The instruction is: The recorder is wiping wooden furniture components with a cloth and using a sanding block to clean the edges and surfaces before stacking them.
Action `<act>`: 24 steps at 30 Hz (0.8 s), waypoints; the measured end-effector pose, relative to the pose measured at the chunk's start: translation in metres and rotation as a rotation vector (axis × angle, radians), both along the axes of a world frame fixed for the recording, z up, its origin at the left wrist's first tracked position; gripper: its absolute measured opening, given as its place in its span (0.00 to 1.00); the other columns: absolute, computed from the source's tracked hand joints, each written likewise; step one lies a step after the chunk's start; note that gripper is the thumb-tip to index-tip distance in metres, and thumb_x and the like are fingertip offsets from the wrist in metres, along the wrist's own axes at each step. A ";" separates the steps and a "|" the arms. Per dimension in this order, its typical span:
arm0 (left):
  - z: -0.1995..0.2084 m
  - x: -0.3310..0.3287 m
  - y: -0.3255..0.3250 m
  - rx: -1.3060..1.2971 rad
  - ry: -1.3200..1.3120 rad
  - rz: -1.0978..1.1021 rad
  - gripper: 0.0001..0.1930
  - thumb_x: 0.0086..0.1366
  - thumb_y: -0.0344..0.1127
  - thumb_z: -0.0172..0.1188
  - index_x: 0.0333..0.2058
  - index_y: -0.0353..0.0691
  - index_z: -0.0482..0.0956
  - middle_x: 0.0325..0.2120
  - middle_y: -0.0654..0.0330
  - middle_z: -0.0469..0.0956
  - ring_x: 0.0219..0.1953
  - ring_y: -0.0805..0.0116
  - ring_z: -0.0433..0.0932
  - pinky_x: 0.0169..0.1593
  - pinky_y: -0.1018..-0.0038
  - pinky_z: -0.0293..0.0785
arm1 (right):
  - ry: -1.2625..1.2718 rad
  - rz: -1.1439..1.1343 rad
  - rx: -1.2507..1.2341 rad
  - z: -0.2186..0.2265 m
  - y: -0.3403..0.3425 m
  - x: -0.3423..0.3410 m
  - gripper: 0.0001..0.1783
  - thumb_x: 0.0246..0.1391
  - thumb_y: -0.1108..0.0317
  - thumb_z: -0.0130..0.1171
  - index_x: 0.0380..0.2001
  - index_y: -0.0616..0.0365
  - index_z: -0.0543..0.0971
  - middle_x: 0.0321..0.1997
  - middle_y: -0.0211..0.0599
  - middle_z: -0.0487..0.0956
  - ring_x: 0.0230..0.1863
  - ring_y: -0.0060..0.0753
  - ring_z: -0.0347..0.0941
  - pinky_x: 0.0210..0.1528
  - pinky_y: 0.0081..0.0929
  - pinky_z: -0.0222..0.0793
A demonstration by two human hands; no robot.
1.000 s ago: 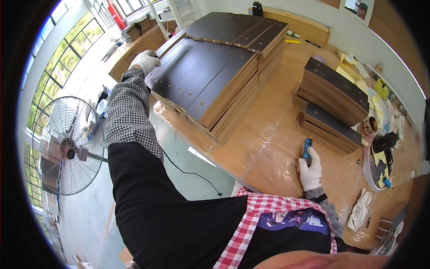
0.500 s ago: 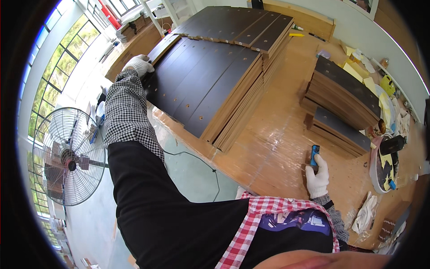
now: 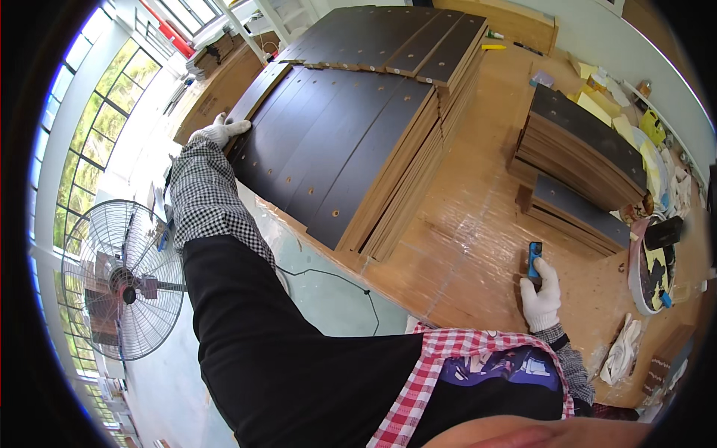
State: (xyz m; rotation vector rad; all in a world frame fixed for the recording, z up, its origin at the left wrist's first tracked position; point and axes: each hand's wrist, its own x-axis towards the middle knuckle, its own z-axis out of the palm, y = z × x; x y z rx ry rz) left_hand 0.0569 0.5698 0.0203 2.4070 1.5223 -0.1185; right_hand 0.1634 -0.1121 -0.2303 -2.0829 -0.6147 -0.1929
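Note:
My left hand [image 3: 218, 131], in a white knitted glove, reaches out to the far left edge of a stack of dark brown boards [image 3: 314, 142]. Its fingers are partly spread, with one finger or the thumb touching the edge of the outermost board; the rest of the grip is hidden. Small holes run in rows near the ends of the boards. On the right, my gloved right hand [image 3: 541, 297] is closed round a small blue and black block-like hand tool [image 3: 535, 257], held above the wrapped tabletop.
A second dark stack [image 3: 381, 37] stands behind the first. Shorter stacks of curved boards [image 3: 582, 142] lie at the right, beside a stained oval tray [image 3: 646, 276] and a crumpled white cloth [image 3: 621, 349]. A floor fan [image 3: 123, 280] stands left; a black cable [image 3: 328, 278] crosses the floor.
My left hand has slid a little along the board edge toward me, its fingers loosening apart. The right hand still holds the blue tool. The whole view has shifted slightly.

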 end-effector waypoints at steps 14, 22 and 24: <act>-0.026 -0.001 0.019 0.094 -0.207 -0.146 0.48 0.63 0.72 0.53 0.72 0.45 0.57 0.69 0.46 0.62 0.69 0.52 0.64 0.71 0.61 0.55 | 0.025 -0.002 0.018 0.003 0.005 0.003 0.25 0.48 0.79 0.66 0.52 0.63 0.77 0.48 0.47 0.79 0.47 0.43 0.78 0.51 0.32 0.75; -0.033 -0.002 0.027 0.170 -0.234 -0.128 0.46 0.63 0.72 0.51 0.70 0.45 0.62 0.67 0.45 0.66 0.69 0.50 0.64 0.71 0.61 0.57 | 0.011 -0.020 -0.012 0.007 0.003 -0.007 0.23 0.50 0.76 0.65 0.51 0.63 0.78 0.48 0.46 0.79 0.47 0.43 0.78 0.52 0.32 0.74; -0.044 -0.011 0.044 0.212 -0.245 -0.155 0.44 0.64 0.72 0.49 0.68 0.45 0.64 0.66 0.46 0.67 0.68 0.49 0.65 0.70 0.61 0.58 | 0.004 -0.011 -0.012 0.007 0.003 -0.008 0.23 0.49 0.76 0.66 0.51 0.63 0.78 0.47 0.46 0.79 0.47 0.42 0.78 0.51 0.32 0.74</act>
